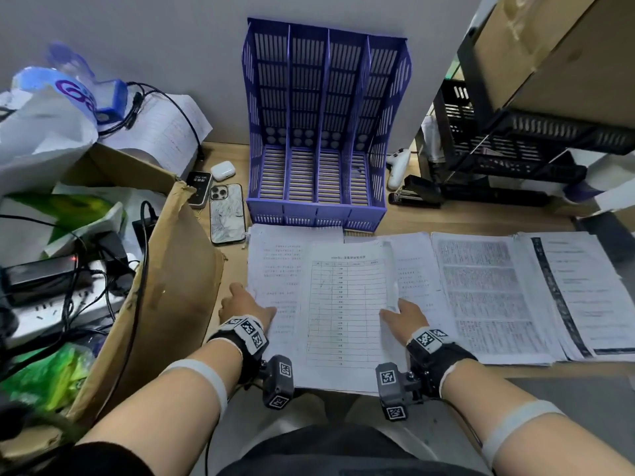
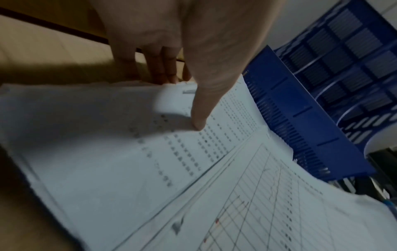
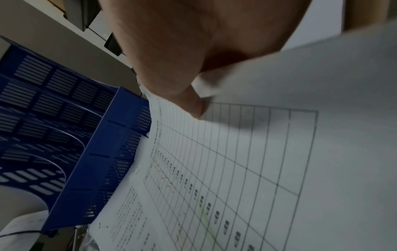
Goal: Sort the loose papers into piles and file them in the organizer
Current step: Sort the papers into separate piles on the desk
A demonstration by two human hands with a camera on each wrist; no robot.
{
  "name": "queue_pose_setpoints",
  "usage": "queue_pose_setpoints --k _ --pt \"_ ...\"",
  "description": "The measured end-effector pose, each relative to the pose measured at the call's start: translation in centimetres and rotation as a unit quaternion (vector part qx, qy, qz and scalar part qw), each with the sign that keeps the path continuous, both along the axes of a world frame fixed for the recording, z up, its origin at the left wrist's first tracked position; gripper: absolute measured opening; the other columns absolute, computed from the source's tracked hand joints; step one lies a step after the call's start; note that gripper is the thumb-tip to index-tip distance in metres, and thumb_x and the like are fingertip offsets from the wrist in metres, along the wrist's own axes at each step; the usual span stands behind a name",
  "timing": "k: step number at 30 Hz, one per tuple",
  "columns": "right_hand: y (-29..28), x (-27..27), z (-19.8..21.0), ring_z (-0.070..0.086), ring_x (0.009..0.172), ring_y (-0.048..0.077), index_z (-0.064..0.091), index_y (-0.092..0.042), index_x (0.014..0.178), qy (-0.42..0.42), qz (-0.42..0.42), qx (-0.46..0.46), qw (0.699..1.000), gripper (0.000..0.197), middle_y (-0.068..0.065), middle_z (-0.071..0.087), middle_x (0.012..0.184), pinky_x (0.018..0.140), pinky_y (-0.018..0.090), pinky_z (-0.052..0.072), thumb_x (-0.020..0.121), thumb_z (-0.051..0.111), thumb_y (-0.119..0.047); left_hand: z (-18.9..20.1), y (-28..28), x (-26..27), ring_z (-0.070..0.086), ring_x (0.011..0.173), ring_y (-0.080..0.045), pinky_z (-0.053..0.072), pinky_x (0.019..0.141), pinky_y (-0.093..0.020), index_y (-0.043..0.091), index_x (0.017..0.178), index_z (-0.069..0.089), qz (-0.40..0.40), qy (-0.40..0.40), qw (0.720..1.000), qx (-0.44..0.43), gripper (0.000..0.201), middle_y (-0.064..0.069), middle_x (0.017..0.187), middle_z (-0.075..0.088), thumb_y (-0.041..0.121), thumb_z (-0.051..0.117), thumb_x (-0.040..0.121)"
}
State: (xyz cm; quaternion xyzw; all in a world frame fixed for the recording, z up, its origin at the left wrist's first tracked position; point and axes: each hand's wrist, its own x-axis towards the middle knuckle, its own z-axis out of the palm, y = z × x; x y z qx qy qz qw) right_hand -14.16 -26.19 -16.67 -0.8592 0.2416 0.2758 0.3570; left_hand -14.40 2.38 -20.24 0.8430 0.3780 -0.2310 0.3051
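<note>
A purple-blue four-slot organizer (image 1: 323, 125) (image 2: 300, 118) (image 3: 96, 152) stands upright against the wall with nothing in its slots. Directly in front of it lies a stack of text sheets (image 1: 275, 262) (image 2: 96, 135), and on top sits a sheet printed with a table (image 1: 343, 304) (image 2: 268, 203) (image 3: 247, 161). My left hand (image 1: 245, 305) (image 2: 199, 122) grips the stack's left edge, thumb on top and fingers down the side. My right hand (image 1: 402, 314) (image 3: 193, 101) pinches the table sheet's right edge, which curls up under the thumb.
Two more paper piles lie to the right: dense text (image 1: 488, 290) and one with a dark strip (image 1: 584, 286). A phone (image 1: 226, 214), an earbud case (image 1: 222, 170) and a torn cardboard box (image 1: 178, 269) crowd the left. A stapler (image 1: 412, 192) and a black rack (image 1: 515, 142) stand right.
</note>
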Motion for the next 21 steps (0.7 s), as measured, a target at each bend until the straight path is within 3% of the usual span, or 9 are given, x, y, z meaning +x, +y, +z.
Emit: queue_pose_setpoints --k 3,5,7,9,12,15,18,21 --pt "0.0 -0.4 -0.2 0.058 0.101 0.027 0.060 0.000 0.119 0.010 0.018 0.012 1.000 0.031 0.017 0.063 0.122 0.082 0.028 0.043 0.094 0.048 -0.015 0.1 -0.8 0.2 0.058 0.112 -0.042 0.051 0.093 -0.047 0.009 0.125 0.030 0.001 0.031 0.999 0.014 0.083 -0.021 0.126 0.055 0.031 0.086 0.068" --pt "0.0 -0.6 -0.2 0.054 0.096 0.021 0.059 -0.006 0.119 0.010 0.027 0.018 0.999 0.029 0.010 0.062 0.121 0.079 0.025 0.038 0.094 0.048 -0.017 0.2 -0.7 0.7 0.060 0.111 -0.040 0.052 0.091 -0.044 0.004 0.125 0.032 0.013 0.044 0.999 -0.010 0.080 -0.020 0.125 0.058 0.026 0.085 0.070" --pt "-0.2 -0.7 -0.2 0.053 0.097 0.021 0.060 -0.008 0.121 0.012 0.040 0.015 0.999 0.031 0.008 0.062 0.121 0.077 0.025 0.038 0.094 0.049 -0.019 0.4 -0.3 1.0 0.063 0.105 -0.038 0.055 0.089 -0.040 0.004 0.122 0.046 0.008 0.050 0.998 -0.034 0.069 -0.017 0.121 0.063 0.026 0.084 0.070" --pt "-0.2 -0.8 -0.2 0.056 0.094 0.022 0.062 -0.007 0.117 0.012 0.046 0.014 0.999 0.029 0.010 0.065 0.119 0.068 0.025 0.040 0.094 0.048 -0.018 0.8 0.0 1.0 0.066 0.096 -0.034 0.056 0.085 -0.036 0.007 0.108 0.061 -0.001 0.048 0.998 -0.049 0.048 -0.013 0.112 0.069 0.028 0.081 0.070" --pt "-0.4 -0.8 -0.2 0.057 0.099 0.025 0.061 -0.005 0.119 0.011 0.043 0.013 0.999 0.031 0.011 0.064 0.122 0.076 0.026 0.040 0.093 0.048 -0.017 1.0 -0.1 0.4 0.059 0.104 -0.034 0.052 0.094 -0.038 0.016 0.105 0.066 -0.020 0.053 0.998 -0.013 0.042 -0.013 0.120 0.059 0.034 0.074 0.068" --pt "-0.7 -0.8 -0.3 0.049 0.097 0.019 0.059 -0.008 0.125 0.000 0.023 0.019 1.000 0.033 0.008 0.062 0.125 0.084 0.023 0.035 0.095 0.046 -0.013 1.4 -1.1 -0.2 0.045 0.113 -0.036 0.043 0.102 -0.038 0.025 0.100 0.064 -0.047 0.026 0.998 0.037 0.027 -0.014 0.123 0.043 0.031 0.059 0.074" --pt "-1.0 -0.9 -0.6 0.046 0.096 0.019 0.057 -0.007 0.126 -0.009 0.013 0.005 1.000 0.033 0.010 0.060 0.128 0.085 0.022 0.033 0.097 0.043 -0.012 1.6 -1.7 -0.5 0.054 0.097 -0.035 0.048 0.093 -0.033 0.018 0.108 0.060 -0.014 -0.033 0.999 -0.020 0.029 -0.016 0.122 0.044 0.021 0.057 0.079" --pt "-1.2 -0.8 -0.7 0.046 0.097 0.019 0.055 -0.008 0.129 -0.005 0.020 0.005 1.000 0.034 0.010 0.058 0.131 0.085 0.021 0.033 0.098 0.041 -0.012 2.0 -1.9 -0.5 0.055 0.085 -0.029 0.049 0.077 -0.031 0.012 0.122 0.047 0.009 -0.048 0.994 -0.094 0.042 -0.015 0.115 0.059 0.011 0.060 0.082"
